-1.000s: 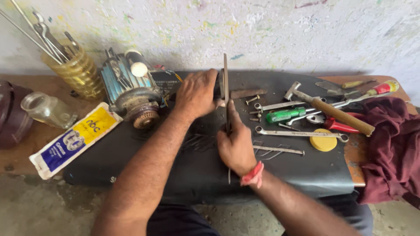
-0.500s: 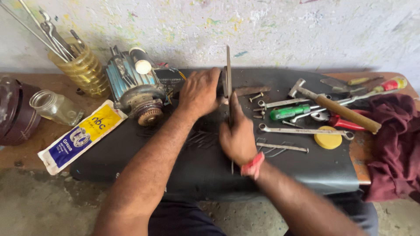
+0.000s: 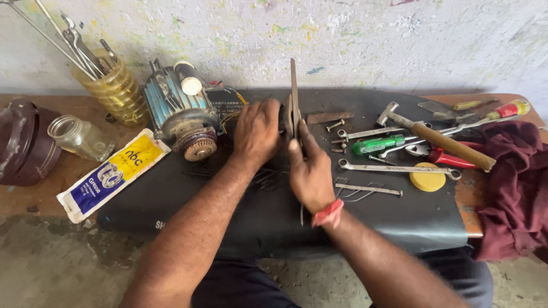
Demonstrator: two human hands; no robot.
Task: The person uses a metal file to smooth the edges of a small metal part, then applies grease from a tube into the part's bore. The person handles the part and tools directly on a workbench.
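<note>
Right hand [image 3: 311, 171] grips a flat metal file [image 3: 294, 97] upright at bench [image 3: 68, 171] centre. Left hand [image 3: 257, 131] clamps a small dark part [image 3: 283, 117] against it, steadying the part; electric motor [image 3: 180, 117] just left.

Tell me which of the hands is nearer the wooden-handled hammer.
Right. The right hand is just left of the hammer, across the scattered wrenches; the left hand lies further left, beyond the upright metal strip both hands grip.

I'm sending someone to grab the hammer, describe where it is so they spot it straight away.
On the black mat, look right of the hands, among the loose tools. The hammer lies slantwise above the yellow round lid; it alone has a thick wooden handle and a steel head.
</note>
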